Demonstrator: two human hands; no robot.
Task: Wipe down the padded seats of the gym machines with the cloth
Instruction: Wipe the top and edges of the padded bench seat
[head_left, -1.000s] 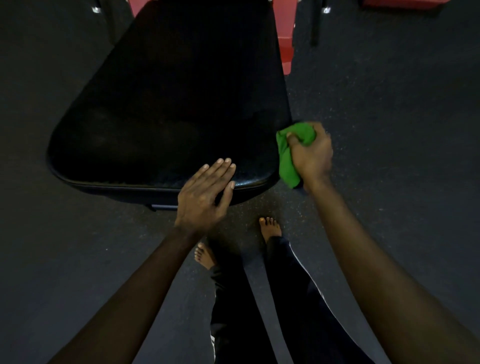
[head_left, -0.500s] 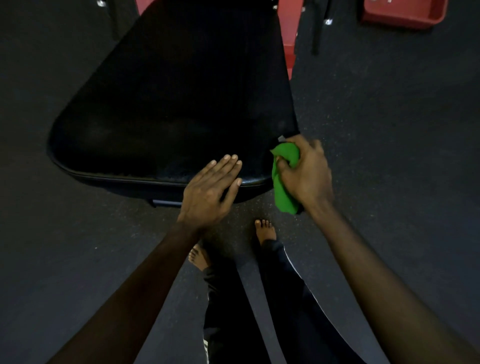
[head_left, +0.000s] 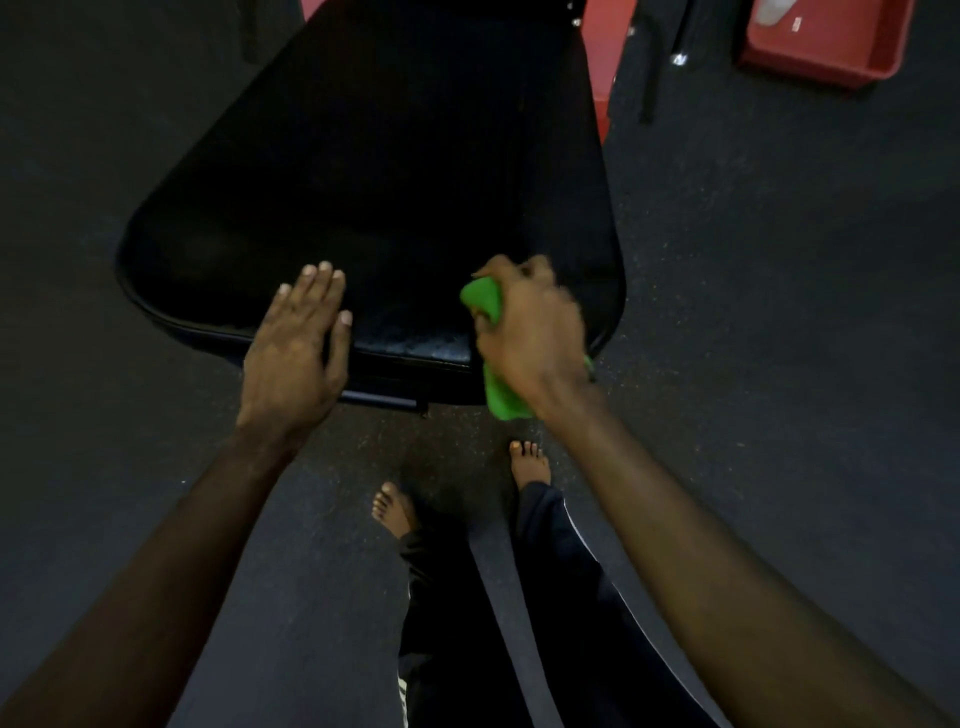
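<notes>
Now your right grip (head_left: 535, 332) is bunched around the crumpled green cloth (head_left: 485, 301) at the 5 o'clock corner of the black padded vinyl seat (head_left: 395, 182), whose long axis runs toward 12 o'clock. Most of the padding lies toward 11 o'clock from the cloth. Your left grip (head_left: 296, 353) rests flat on the seat's near edge, fingers straight, at 9 o'clock of the cloth.

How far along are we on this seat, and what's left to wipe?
Done: nothing provable; the black seat is too dark to show wiped areas. In hand: the right hand grips the green cloth at the seat's near right corner, while the left hand lies flat on the near edge. Left: the speckled patch between the hands, likely the rest of the pad; other seats are out of view.
</notes>
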